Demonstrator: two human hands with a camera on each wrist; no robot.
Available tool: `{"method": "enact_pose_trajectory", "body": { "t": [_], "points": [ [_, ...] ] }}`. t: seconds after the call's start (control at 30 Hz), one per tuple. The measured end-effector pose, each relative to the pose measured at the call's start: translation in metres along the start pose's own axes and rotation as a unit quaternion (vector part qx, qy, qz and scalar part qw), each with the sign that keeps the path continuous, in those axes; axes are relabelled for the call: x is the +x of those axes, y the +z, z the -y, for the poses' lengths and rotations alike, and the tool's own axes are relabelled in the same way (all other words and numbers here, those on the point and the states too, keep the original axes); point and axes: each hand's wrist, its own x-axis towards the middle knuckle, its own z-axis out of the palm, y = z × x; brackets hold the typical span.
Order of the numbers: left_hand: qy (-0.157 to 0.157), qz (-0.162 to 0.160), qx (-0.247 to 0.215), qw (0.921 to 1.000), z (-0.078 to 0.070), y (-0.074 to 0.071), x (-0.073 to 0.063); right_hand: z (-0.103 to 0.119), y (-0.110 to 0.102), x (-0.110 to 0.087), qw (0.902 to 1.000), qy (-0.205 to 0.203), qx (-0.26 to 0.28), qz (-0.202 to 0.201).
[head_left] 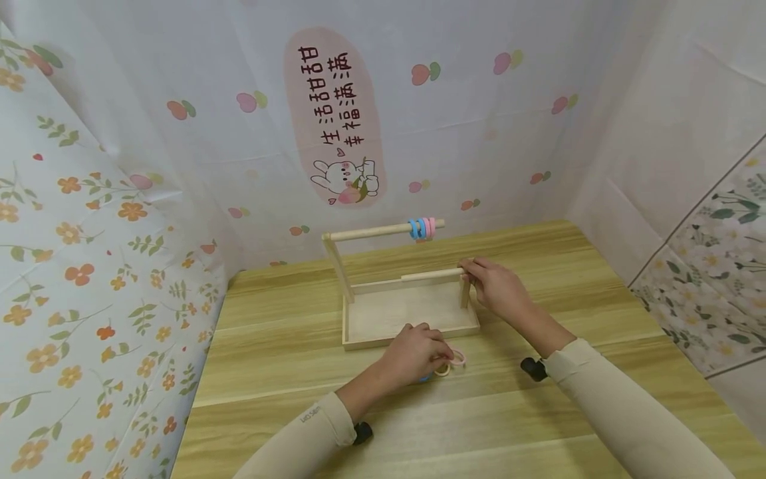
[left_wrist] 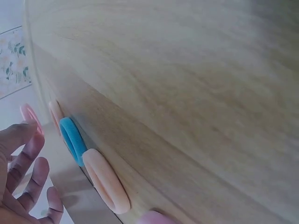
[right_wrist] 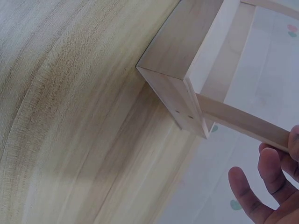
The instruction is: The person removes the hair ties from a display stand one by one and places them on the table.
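My left hand (head_left: pixel 414 352) pinches a pink hair tie (left_wrist: pixel 27 113) between thumb and forefinger, just in front of the wooden rack (head_left: pixel 353 345). Below that hand, a blue hair tie (left_wrist: pixel 73 141) and a peach hair tie (left_wrist: pixel 106 182) lie in a row on the table with others. At the rack's right end, my right hand (head_left: pixel 499 287) grips the top of the short upright (right_wrist: pixel 247 124), where a low rod (head_left: pixel 431 275) points left. Blue and pink hair ties (head_left: pixel 421 229) hang near the free end of the upper rod (head_left: pixel 371 231).
The rack's tall post (head_left: pixel 338 269) rises at its left end from a shallow tray base. Wood-grain tabletop (head_left: pixel 269 332) spreads around it. A printed cloth (head_left: pixel 467 146) hangs behind, and flowered cloth (head_left: pixel 120 279) stands along the left side.
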Motion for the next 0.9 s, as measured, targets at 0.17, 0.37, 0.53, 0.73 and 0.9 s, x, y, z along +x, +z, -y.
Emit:
{"method": "enact_pose_trajectory", "body": {
  "t": [0.17,0.37,0.53,0.73,0.9],
  "points": [
    [-0.002,0.005,-0.003,1.0000,-0.0018,-0.0002,0.0009,-0.0012,0.0023,0.0001,1.0000,0.002,0.001,0.000],
    [0.004,0.004,-0.006,1.0000,-0.0037,0.0010,0.0025,-0.0023,0.0036,-0.0001,0.9999,0.011,0.003,0.003],
    [0.010,0.005,0.011,0.9999,-0.0052,0.0017,0.0033,-0.0017,0.0035,-0.0003,0.9999,0.016,0.002,0.007],
    [0.015,0.009,0.012,0.9998,-0.0066,0.0035,0.0040,-0.0013,0.0030,-0.0001,0.9999,0.015,0.000,0.007],
    [0.014,0.014,0.003,0.9998,-0.0081,0.0044,0.0050,-0.0010,0.0027,0.0000,0.9999,0.013,0.001,0.005]
  ]
}}
